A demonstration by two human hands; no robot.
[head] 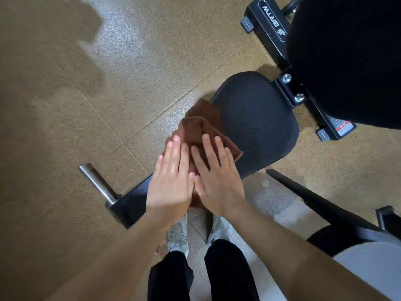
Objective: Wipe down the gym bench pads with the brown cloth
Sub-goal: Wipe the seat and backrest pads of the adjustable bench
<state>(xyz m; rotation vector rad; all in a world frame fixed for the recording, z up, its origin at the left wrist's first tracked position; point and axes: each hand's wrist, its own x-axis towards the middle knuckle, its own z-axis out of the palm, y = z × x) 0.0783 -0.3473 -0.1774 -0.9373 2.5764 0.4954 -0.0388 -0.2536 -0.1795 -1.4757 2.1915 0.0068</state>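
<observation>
A brown cloth [201, 124] lies bunched on the near left corner of a black ribbed bench seat pad [258, 122]. My left hand [172, 179] lies flat on the cloth's left side, fingers stretched out and close together. My right hand [217, 177] presses flat on the cloth beside it, fingers slightly spread. Both palms cover the cloth's near part, and its far folds stick out beyond the fingertips. A larger black back pad [347, 57] rises at the upper right.
The bench's black frame runs under my hands, with a steel peg [95, 183] jutting out at the left and a foot bar [267, 27] at the top right. Another black bar [321, 198] crosses at the right. My shoes [178, 233] stand on speckled tan flooring.
</observation>
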